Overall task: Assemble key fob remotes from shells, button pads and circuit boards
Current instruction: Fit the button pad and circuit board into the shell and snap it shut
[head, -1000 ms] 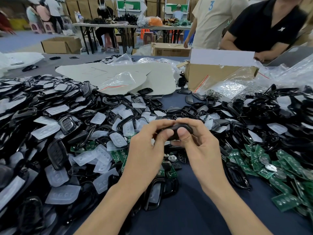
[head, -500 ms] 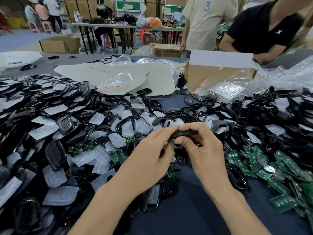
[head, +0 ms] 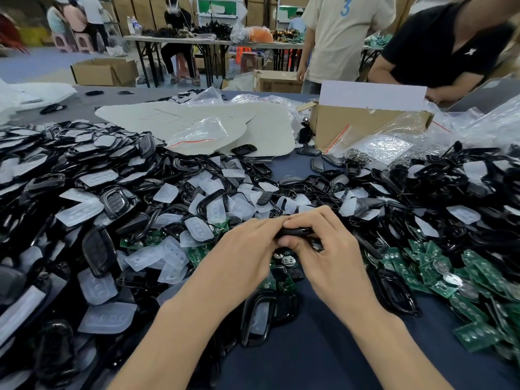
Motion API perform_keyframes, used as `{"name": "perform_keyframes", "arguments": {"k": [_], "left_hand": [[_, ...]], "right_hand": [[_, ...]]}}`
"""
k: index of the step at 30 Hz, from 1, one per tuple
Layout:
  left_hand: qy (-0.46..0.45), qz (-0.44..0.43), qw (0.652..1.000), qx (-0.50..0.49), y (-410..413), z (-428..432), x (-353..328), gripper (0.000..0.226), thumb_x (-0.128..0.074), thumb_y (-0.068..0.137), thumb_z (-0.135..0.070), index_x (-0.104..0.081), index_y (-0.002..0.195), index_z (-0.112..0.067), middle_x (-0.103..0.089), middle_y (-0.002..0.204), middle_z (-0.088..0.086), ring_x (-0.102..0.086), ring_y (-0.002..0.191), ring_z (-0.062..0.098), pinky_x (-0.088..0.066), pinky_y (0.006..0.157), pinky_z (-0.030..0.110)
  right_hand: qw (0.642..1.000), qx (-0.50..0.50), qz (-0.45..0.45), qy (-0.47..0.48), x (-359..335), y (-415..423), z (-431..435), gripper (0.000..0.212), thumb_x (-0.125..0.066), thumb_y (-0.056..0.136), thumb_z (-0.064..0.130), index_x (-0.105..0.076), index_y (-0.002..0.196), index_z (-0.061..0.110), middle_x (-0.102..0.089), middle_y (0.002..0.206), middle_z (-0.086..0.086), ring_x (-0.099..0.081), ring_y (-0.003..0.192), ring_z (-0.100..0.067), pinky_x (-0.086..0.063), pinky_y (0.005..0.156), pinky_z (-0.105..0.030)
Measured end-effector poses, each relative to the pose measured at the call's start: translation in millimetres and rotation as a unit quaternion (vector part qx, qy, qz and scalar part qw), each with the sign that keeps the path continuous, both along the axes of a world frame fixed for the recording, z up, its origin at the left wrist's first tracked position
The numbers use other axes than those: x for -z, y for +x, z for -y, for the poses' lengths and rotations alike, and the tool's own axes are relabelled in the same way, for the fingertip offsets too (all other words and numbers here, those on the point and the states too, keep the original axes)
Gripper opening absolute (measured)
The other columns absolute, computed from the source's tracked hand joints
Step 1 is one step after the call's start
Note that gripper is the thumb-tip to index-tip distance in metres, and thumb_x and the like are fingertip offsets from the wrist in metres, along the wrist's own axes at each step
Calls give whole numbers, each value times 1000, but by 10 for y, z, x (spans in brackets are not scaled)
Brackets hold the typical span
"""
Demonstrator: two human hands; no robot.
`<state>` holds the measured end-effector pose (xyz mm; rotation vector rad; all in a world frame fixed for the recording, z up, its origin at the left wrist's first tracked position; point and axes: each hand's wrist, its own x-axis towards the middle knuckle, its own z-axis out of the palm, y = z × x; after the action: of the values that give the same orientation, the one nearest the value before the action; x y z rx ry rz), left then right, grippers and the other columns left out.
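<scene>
From the head view, I see my left hand and right hand both pinching one black key fob edge-on above the desk, I judge to squeeze its halves together. Button pads lie to the left and circuit boards to the right, within reach.

Bare table lies open only along the near edge, at its middle. Black shells and clear button pads heap the whole left side, green circuit boards crowd the right edge, and a cardboard box blocks the far right.
</scene>
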<state>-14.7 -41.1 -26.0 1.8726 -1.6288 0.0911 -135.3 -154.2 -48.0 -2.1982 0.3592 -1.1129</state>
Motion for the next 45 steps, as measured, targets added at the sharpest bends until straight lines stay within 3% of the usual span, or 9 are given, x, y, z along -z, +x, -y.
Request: {"name": "perform_keyframes", "arguments": {"k": [13, 19, 23, 29, 33, 36, 39, 41, 45], "left_hand": [[-50, 0, 997, -63, -153, 43, 50, 49, -55, 77, 12, -69, 118, -12, -67, 81, -2, -59, 73, 21, -51, 67, 33], [-53, 4, 995, -81, -145, 70, 47, 44, -62, 86, 8, -65, 127, -8, -73, 102, 4, -67, 93, 25, -54, 82, 37], [-43, 19, 995, -94, -139, 64, 21, 38, -61, 97, -15, -59, 135, -10, -71, 111, 2, -64, 101, 24, -56, 81, 41], [8, 86, 991, -99, -59, 25, 59, 51, -74, 87, -13, -57, 135, -4, -72, 102, 2, -66, 91, 22, -57, 74, 31], [-19, 98, 988, -118, -24, 25, 14, 42, -52, 92, -27, -65, 127, -8, -74, 93, 0, -70, 83, 22, -55, 60, 32], [-60, 77, 988, -117, -31, 14, -21, 42, -40, 95, -31, -68, 124, -15, -74, 96, -4, -69, 88, 19, -57, 67, 32], [-90, 70, 988, -106, -43, 17, -11, 43, -41, 93, -22, -67, 125, -13, -72, 111, -2, -65, 100, 21, -57, 82, 34], [-100, 72, 986, -111, -39, 37, -5, 43, -41, 92, -21, -68, 124, -11, -69, 119, 1, -62, 107, 25, -55, 89, 39], [-89, 31, 993, -72, -7, 54, 30, 40, -47, 95, -11, -61, 132, -7, -62, 135, 2, -55, 124, 21, -45, 106, 37]], "right_hand": [[999, 53, 8, 8, 39, 14, -49, 18, -77, 86, 6, -70, 96, 19, -61, 95, 6, -63, 88, -4, -51, 75, -15], [994, 11, 11, 109, 15, 42, -17, 27, -74, 90, 16, -65, 100, 40, -67, 100, 14, -67, 97, -9, -55, 85, -29], [996, -3, 7, 86, 16, 15, -13, 36, -59, 100, 15, -59, 106, 50, -70, 100, 21, -67, 97, -1, -48, 80, -10], [999, -5, -45, 6, 78, 42, 6, 51, -48, 91, -11, -64, 125, 23, -64, 107, 22, -63, 96, 9, -43, 87, -3], [998, -35, -14, 56, 111, 38, -6, 41, -47, 104, 16, -55, 142, 29, -65, 127, 18, -61, 115, 4, -46, 97, -11], [949, -113, 27, 293, 82, 75, -85, 54, -50, 97, 56, -55, 143, 28, -66, 132, 17, -60, 124, -3, -47, 106, -23], [821, -245, 100, 506, -7, 136, -157, 56, -56, 92, 45, -59, 136, 9, -70, 119, -6, -65, 113, -16, -50, 105, -36], [776, -273, 123, 555, -48, 156, -190, 55, -59, 92, 39, -59, 134, 3, -69, 118, -11, -65, 110, -18, -52, 102, -36], [763, -284, 140, 564, -82, 160, -172, 39, -66, 89, 30, -71, 120, 7, -70, 111, -11, -66, 104, -18, -53, 95, -28]]}}
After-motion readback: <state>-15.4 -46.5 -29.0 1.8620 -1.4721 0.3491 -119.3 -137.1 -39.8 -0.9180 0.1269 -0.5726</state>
